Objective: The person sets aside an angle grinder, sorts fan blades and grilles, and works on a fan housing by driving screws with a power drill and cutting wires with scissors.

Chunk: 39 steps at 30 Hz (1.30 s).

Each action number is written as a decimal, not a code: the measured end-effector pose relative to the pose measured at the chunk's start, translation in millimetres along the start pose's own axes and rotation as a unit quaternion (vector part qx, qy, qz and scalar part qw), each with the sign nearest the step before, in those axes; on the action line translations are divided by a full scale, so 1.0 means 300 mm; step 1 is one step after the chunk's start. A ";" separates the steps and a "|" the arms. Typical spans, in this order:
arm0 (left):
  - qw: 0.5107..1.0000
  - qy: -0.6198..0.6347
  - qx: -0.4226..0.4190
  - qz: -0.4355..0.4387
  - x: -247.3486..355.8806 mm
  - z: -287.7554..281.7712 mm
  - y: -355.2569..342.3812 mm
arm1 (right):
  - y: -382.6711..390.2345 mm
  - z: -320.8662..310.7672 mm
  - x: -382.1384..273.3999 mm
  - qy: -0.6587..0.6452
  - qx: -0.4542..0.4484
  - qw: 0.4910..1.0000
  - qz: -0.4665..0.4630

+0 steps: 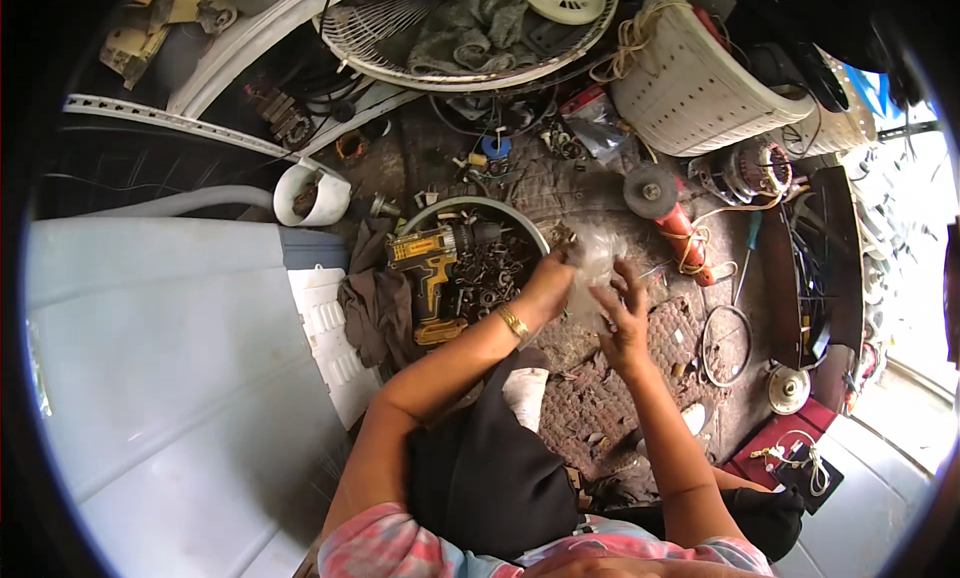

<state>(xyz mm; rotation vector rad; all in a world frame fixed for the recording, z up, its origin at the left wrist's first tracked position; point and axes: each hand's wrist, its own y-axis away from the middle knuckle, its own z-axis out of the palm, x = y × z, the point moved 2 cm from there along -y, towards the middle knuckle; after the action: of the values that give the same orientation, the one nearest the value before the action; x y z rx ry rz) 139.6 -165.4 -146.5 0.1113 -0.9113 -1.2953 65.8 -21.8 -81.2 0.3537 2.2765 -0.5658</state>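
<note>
Near the middle of the head view, my left hand has its fingers closed on a clear plastic bag. A gold bangle circles that wrist. My right hand is just beside the bag's right side, fingers spread and curved; whether they touch the plastic I cannot tell. What the bag contains, if anything, is too blurred to make out. To the left of my left hand, a yellow and black cordless drill lies across a round basin full of screws and small metal parts.
A red angle grinder with its cord lies to the right. Behind stand a white perforated basket and a fan guard with a cloth in it. A white cup sits left; a long tray of tools stands right.
</note>
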 end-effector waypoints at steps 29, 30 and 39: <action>0.363 -0.821 0.390 0.207 0.985 -0.875 -0.228 | 0.247 0.237 0.563 0.277 -0.132 0.912 0.272; 0.353 -0.832 0.398 0.156 1.020 -0.914 -0.236 | 0.232 0.232 0.561 0.280 -0.135 0.903 0.297; 0.350 -0.866 0.357 0.007 0.979 -0.899 -0.438 | 0.229 0.155 0.643 0.317 -0.158 0.877 0.325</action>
<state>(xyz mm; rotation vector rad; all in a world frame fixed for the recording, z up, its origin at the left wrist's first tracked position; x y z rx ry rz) 204.6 -568.3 -244.7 -0.8154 -3.2714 -0.3262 -9.0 30.0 -270.5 1.2148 2.5668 0.3248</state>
